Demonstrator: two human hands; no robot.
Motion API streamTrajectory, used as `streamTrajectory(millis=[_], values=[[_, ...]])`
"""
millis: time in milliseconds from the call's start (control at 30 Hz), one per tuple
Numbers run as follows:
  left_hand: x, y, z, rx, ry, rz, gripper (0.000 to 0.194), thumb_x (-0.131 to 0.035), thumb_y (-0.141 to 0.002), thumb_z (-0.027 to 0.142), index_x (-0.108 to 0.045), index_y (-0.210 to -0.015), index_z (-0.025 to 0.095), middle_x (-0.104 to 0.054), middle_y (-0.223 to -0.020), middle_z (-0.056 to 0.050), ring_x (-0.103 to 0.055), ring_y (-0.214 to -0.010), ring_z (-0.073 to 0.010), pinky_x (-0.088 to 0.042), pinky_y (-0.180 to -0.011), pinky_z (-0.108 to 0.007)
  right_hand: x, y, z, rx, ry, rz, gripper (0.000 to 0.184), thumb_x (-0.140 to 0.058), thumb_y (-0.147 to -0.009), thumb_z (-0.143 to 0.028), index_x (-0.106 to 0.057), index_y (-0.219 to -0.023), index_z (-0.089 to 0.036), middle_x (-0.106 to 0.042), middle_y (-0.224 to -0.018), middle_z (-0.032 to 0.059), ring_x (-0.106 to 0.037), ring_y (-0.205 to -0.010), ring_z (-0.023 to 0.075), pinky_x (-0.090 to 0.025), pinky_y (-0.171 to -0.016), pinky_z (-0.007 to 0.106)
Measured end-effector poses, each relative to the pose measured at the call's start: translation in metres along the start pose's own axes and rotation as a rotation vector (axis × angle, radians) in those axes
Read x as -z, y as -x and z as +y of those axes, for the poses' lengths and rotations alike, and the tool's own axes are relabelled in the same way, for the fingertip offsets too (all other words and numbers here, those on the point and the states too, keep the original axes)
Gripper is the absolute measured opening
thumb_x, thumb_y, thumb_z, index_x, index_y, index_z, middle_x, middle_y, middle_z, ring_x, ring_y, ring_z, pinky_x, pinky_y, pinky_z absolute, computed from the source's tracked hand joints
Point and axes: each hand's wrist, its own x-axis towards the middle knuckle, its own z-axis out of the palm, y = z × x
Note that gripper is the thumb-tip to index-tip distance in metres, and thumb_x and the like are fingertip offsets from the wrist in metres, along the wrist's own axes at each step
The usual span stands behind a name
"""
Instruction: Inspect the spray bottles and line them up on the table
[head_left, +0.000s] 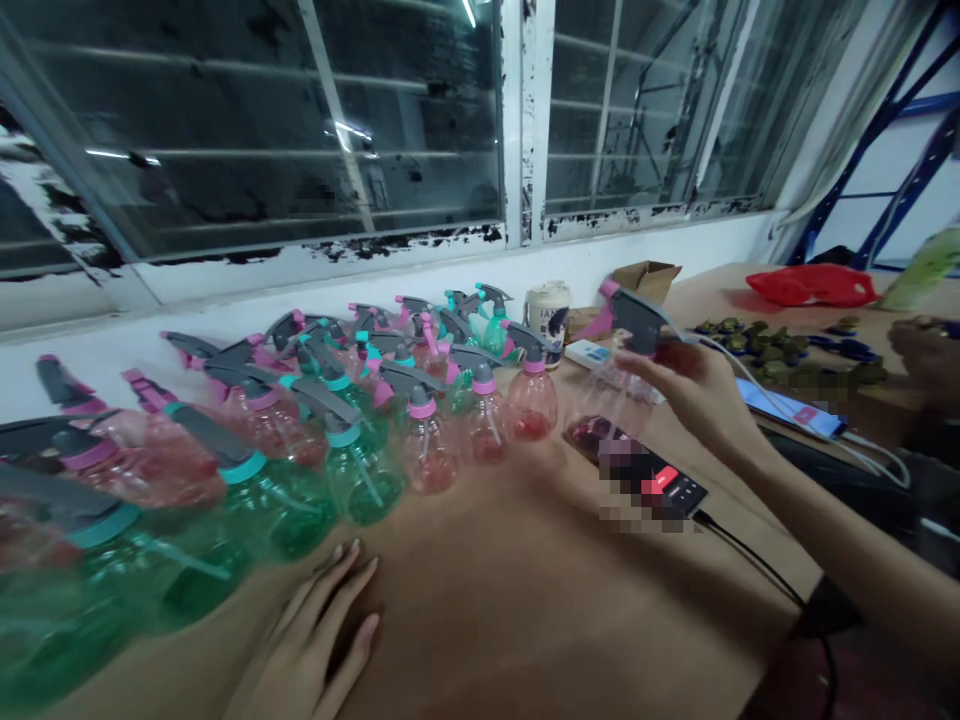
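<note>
My right hand (694,390) grips a pink clear spray bottle (615,385) with a grey trigger head and pink collar, held tilted a little above the table beside the end of the row. My left hand (315,640) lies flat on the brown table top (525,600), fingers stretched out, holding nothing, close to the green bottles. Several pink and green spray bottles (360,420) with grey triggers stand in rows along the wall under the window.
A phone (667,485) with a black cable lies under the held bottle. A white tub (547,310), a cardboard box (645,278), dark caps (780,355), a red bag (814,285) and another phone (787,408) are at the right. Another person's hand (930,355) shows at the far right.
</note>
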Motion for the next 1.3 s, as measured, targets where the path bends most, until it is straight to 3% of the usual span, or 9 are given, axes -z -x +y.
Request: streamTrajectory(millis=[133, 233, 367, 533, 933, 1033, 1167, 1233, 1300], values=[[0.010, -0.005, 0.012, -0.010, -0.053, -0.005, 0.038, -0.036, -0.094, 0.030, -0.043, -0.131, 0.025, -0.049, -0.135, -0.005, -0.047, -0.123, -0.0234, -0.040, -0.100, -0.043, -0.023, 0.050, -0.038, 0.005, -0.151, -0.219, 0.027, -0.066, -0.074, -0.045, -0.068, -0.090, -0.024, -0.072, -0.085, 0.0044, -0.066, -0.083, 0.0291, -0.051, -0.070, 0.041], [0.019, -0.009, 0.022, 0.002, -0.081, -0.062, 0.036, -0.039, -0.094, 0.034, -0.048, -0.127, 0.020, -0.048, -0.136, -0.008, -0.045, -0.124, -0.0248, -0.038, -0.101, -0.045, -0.050, 0.077, -0.065, 0.074, -0.219, -0.313, 0.033, -0.071, -0.069, -0.042, -0.067, -0.096, -0.026, -0.072, -0.090, 0.0018, -0.065, -0.089, 0.0290, -0.052, -0.075, 0.042], [0.024, -0.010, 0.031, 0.016, -0.093, -0.094, 0.036, -0.042, -0.094, 0.030, -0.049, -0.126, 0.016, -0.050, -0.133, -0.011, -0.046, -0.122, -0.0260, -0.039, -0.100, -0.045, -0.077, 0.100, -0.095, 0.155, -0.295, -0.424, 0.039, -0.074, -0.067, -0.039, -0.065, -0.103, -0.026, -0.071, -0.098, 0.0032, -0.064, -0.092, 0.0270, -0.049, -0.081, 0.041], [0.024, -0.008, 0.036, 0.013, -0.068, -0.083, 0.035, -0.044, -0.094, 0.028, -0.049, -0.126, 0.016, -0.050, -0.132, -0.012, -0.046, -0.122, -0.0269, -0.040, -0.098, -0.045, -0.090, 0.118, -0.109, 0.235, -0.282, -0.521, 0.027, -0.072, -0.070, -0.038, -0.064, -0.093, -0.026, -0.069, -0.084, 0.0012, -0.063, -0.081, 0.0241, -0.049, -0.075, 0.040], [0.023, -0.009, 0.038, 0.036, -0.062, -0.110, 0.039, -0.047, -0.092, 0.027, -0.046, -0.128, 0.011, -0.051, -0.131, -0.015, -0.047, -0.120, -0.0298, -0.041, -0.096, -0.047, -0.085, 0.111, -0.115, 0.343, -0.182, -0.637, 0.027, -0.073, -0.069, -0.042, -0.056, -0.080, -0.025, -0.066, -0.078, 0.0004, -0.061, -0.072, 0.0215, -0.049, -0.066, 0.036], [0.022, -0.008, 0.038, 0.037, -0.052, -0.096, 0.039, -0.048, -0.092, 0.026, -0.046, -0.127, 0.011, -0.052, -0.130, -0.015, -0.047, -0.120, -0.0294, -0.040, -0.097, -0.047, -0.085, 0.105, -0.115, 0.332, -0.187, -0.670, 0.038, -0.076, -0.064, -0.045, -0.056, -0.091, -0.026, -0.066, -0.085, 0.0013, -0.062, -0.079, 0.0230, -0.050, -0.070, 0.039], [0.022, -0.007, 0.038, 0.040, -0.041, -0.080, 0.039, -0.046, -0.092, 0.026, -0.044, -0.128, 0.013, -0.051, -0.131, -0.014, -0.046, -0.122, -0.0290, -0.040, -0.097, -0.047, -0.092, 0.095, -0.114, 0.335, -0.334, -0.783, 0.068, -0.079, -0.057, -0.046, -0.049, -0.117, -0.033, -0.063, -0.113, 0.0018, -0.060, -0.099, 0.0258, -0.050, -0.080, 0.039], [0.022, -0.007, 0.038, 0.045, -0.048, -0.094, 0.040, -0.046, -0.092, 0.026, -0.043, -0.129, 0.013, -0.051, -0.132, -0.014, -0.046, -0.122, -0.0296, -0.040, -0.097, -0.047, -0.098, 0.094, -0.116, 0.332, -0.398, -0.826, 0.067, -0.077, -0.059, -0.046, -0.049, -0.119, -0.034, -0.063, -0.114, 0.0012, -0.061, -0.098, 0.0256, -0.052, -0.076, 0.037], [0.022, -0.007, 0.039, 0.046, -0.056, -0.113, 0.041, -0.047, -0.091, 0.026, -0.043, -0.130, 0.011, -0.050, -0.132, -0.015, -0.046, -0.122, -0.0303, -0.040, -0.097, -0.048, -0.104, 0.095, -0.118, 0.326, -0.396, -0.834, 0.051, -0.070, -0.067, -0.046, -0.056, -0.115, -0.033, -0.067, -0.102, 0.0019, -0.064, -0.086, 0.0239, -0.053, -0.068, 0.036]])
